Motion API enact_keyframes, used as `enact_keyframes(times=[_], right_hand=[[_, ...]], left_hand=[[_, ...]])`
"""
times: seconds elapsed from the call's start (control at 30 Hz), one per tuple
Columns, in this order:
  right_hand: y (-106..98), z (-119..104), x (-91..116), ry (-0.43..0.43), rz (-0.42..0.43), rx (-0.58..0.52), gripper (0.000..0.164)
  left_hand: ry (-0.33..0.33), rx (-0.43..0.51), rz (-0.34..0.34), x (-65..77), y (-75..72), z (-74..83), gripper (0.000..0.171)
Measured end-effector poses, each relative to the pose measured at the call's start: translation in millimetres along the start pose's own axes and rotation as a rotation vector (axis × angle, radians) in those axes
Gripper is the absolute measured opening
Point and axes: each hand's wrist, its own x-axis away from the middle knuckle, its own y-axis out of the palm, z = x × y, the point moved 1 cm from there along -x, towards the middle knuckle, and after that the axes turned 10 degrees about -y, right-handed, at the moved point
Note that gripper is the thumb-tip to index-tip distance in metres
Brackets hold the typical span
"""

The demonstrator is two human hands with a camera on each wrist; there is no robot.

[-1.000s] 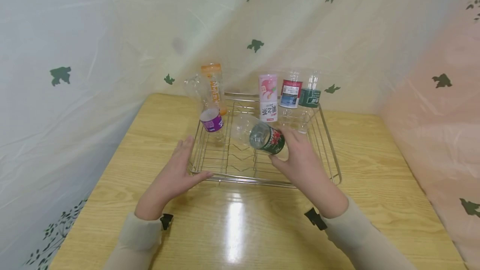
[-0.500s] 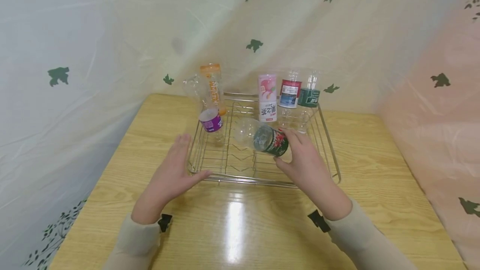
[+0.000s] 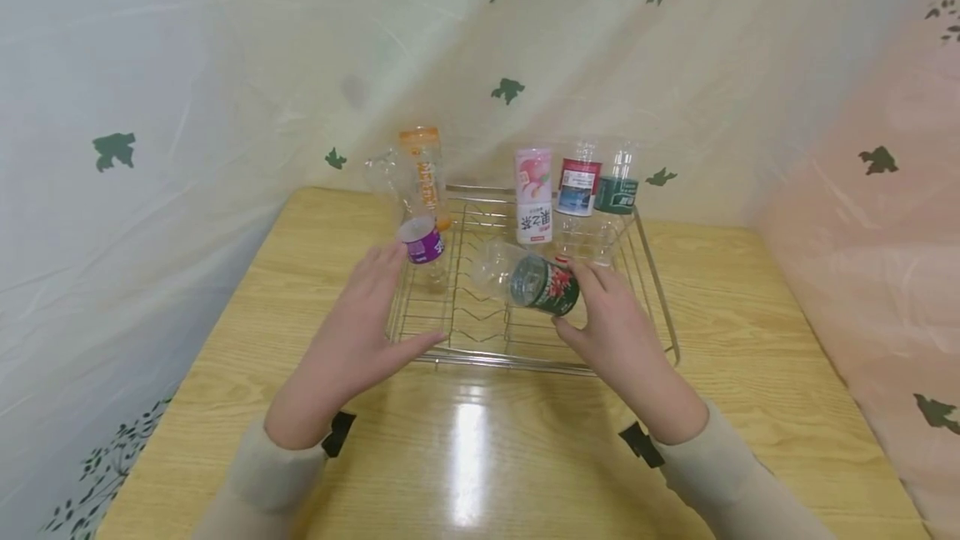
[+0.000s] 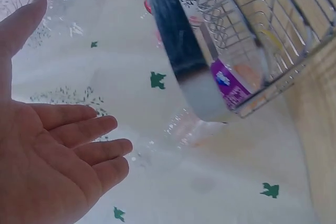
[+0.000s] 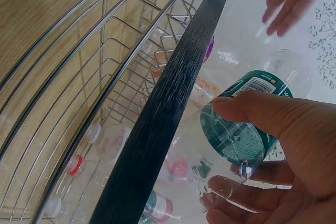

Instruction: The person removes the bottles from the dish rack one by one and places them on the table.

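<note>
Right hand (image 3: 611,319) on the clear bottle (image 3: 553,286), and it's a real hold: thumb on one side, fingers on the other, opened only to the bottle's width around its dark green label with the red picture. That bottle lies tilted over the wire rack (image 3: 487,357), just right of its middle, see-through end aimed at ten o'clock; whether it touches the wires, I can't tell.

Over to the left hand (image 3: 352,323), out between eight and nine o'clock from the rack's centre. Fingers nearly straight, thumb spread wide, palm bare in the left wrist view, nothing gripped! Its fingertips come close to the purple-labelled bottle (image 3: 425,248) at ten o'clock; the left wrist view shows the two apart.

Round the dial now: orange bottle (image 3: 427,177) at half past ten, just behind the purple label. Pink bottle (image 3: 534,194) at twelve, label upside down. Red-labelled bottle (image 3: 579,187) at one, green-banded bottle (image 3: 618,195) right beside it, nearer half past one. The right wrist view catches a red cap (image 5: 75,164) low among the wires. Underneath it all, the wooden desk (image 3: 765,340).
</note>
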Motion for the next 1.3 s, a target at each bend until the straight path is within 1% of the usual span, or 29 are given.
enact_keyframes(times=[0.1,0.23,0.5,0.63,0.8,0.97,1.07,1.3], right_hand=[[0,0,1,-0.007,0.003,0.007,0.079],[-1,0,2,-0.028,0.003,0.023,0.076],[-2,1,5,-0.074,-0.004,0.062,0.076],[-3,1,7,-0.091,-0.001,0.077,0.076],[-4,0,8,-0.105,-0.002,0.094,0.077],[-5,-1,7,-0.128,-0.010,0.109,0.077],[-6,-1,8,-0.127,-0.018,0.113,0.077],[-7,-2,10,-0.129,-0.032,0.129,0.077]], left_hand=[[0.039,-0.016,-0.006,-4.2,-1.6,8.4,0.112],[0.060,-0.028,-0.025,-8.5,-3.3,17.5,0.111],[0.080,-0.041,-0.094,-16.6,-1.7,31.6,0.113],[0.093,-0.080,-0.127,-20.3,-1.8,40.4,0.112],[0.120,-0.127,-0.145,-25.2,-0.9,50.3,0.111],[0.114,-0.127,-0.179,-27.0,2.2,56.8,0.110],[0.129,-0.139,-0.188,-28.2,4.5,59.3,0.110],[0.180,-0.237,-0.181,-33.2,6.9,66.7,0.105]])
